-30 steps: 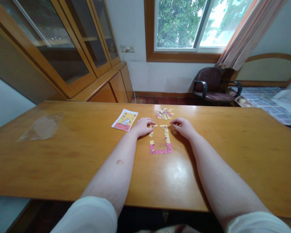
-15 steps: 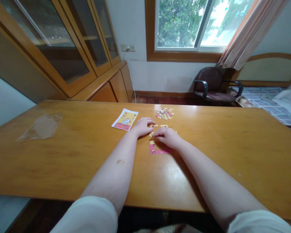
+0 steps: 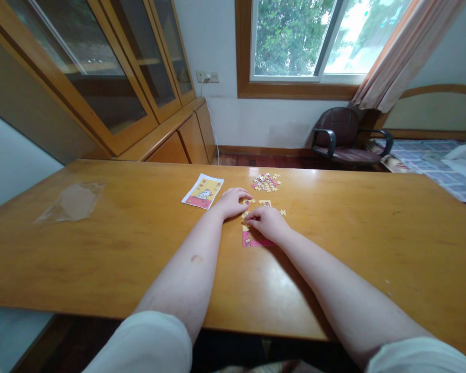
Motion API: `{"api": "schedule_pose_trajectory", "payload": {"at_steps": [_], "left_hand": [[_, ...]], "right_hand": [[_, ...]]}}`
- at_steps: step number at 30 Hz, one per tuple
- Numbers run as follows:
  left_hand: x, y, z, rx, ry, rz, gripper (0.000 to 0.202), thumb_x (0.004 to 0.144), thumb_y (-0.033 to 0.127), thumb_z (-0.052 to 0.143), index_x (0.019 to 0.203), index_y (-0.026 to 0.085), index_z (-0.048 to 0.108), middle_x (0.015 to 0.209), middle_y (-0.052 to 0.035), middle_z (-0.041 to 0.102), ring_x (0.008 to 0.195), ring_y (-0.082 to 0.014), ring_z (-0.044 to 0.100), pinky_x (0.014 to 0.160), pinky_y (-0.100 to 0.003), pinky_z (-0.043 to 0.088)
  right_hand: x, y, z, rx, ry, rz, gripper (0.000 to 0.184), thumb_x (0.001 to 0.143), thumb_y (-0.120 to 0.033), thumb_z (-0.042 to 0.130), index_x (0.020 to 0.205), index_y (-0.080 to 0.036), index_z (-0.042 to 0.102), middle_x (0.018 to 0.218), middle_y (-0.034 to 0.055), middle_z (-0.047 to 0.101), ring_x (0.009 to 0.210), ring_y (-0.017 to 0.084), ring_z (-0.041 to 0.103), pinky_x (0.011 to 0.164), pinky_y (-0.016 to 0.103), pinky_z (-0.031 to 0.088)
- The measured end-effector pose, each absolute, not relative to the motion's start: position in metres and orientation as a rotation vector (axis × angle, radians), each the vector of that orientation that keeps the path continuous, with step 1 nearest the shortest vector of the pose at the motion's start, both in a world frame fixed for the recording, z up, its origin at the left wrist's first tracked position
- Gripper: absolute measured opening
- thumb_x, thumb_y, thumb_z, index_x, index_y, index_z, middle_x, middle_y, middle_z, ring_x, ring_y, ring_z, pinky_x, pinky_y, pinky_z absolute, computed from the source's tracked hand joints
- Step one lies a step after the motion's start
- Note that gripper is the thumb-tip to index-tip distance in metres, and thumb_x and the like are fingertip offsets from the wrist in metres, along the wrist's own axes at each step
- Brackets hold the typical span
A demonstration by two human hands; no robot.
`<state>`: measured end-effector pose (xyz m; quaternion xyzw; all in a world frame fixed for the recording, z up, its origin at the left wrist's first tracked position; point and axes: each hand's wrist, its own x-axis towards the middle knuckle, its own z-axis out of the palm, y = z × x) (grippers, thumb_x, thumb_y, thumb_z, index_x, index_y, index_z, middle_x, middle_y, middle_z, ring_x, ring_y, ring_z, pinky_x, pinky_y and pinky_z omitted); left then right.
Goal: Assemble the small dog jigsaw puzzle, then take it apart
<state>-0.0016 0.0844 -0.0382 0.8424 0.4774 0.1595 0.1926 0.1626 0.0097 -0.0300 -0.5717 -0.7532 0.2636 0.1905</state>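
A partly built jigsaw frame (image 3: 252, 239), yellow above and pink below, lies flat in the middle of the wooden table (image 3: 140, 243). My left hand (image 3: 233, 202) rests beside its upper left corner, fingers curled down onto the edge pieces. My right hand (image 3: 267, 223) lies across the frame, fingertips pinched at its left side; whether a piece is between them is too small to see. A heap of loose pieces (image 3: 266, 182) sits just beyond the frame. One single piece (image 3: 282, 212) lies to its right.
A picture card (image 3: 203, 191) lies left of my left hand. A clear plastic bag (image 3: 72, 202) is at the table's far left. Behind the table are a glass-fronted cabinet (image 3: 101, 77), a dark armchair (image 3: 339, 137) under the window and a bed (image 3: 438, 166).
My right hand has crossed from the frame's upper right corner to its left side and now covers most of it. My left hand has stayed put.
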Motion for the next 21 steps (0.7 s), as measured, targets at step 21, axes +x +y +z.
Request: {"api": "schedule_pose_trajectory", "payload": {"at_steps": [21], "left_hand": [[-0.001, 0.085, -0.041, 2.364, 1.340, 0.483, 0.033, 0.074, 0.027, 0.060, 0.104, 0.024, 0.074, 0.122, -0.0048, 0.066, 0.118, -0.0244, 0.057, 0.109, -0.039, 0.040]], "right_hand": [[0.166, 0.016, -0.041, -1.334, -2.355, 0.579, 0.014, 0.081, -0.017, 0.068, 0.086, -0.024, 0.079, 0.086, 0.0025, 0.077, 0.081, 0.017, 0.068, 0.080, 0.027, 0.047]]}}
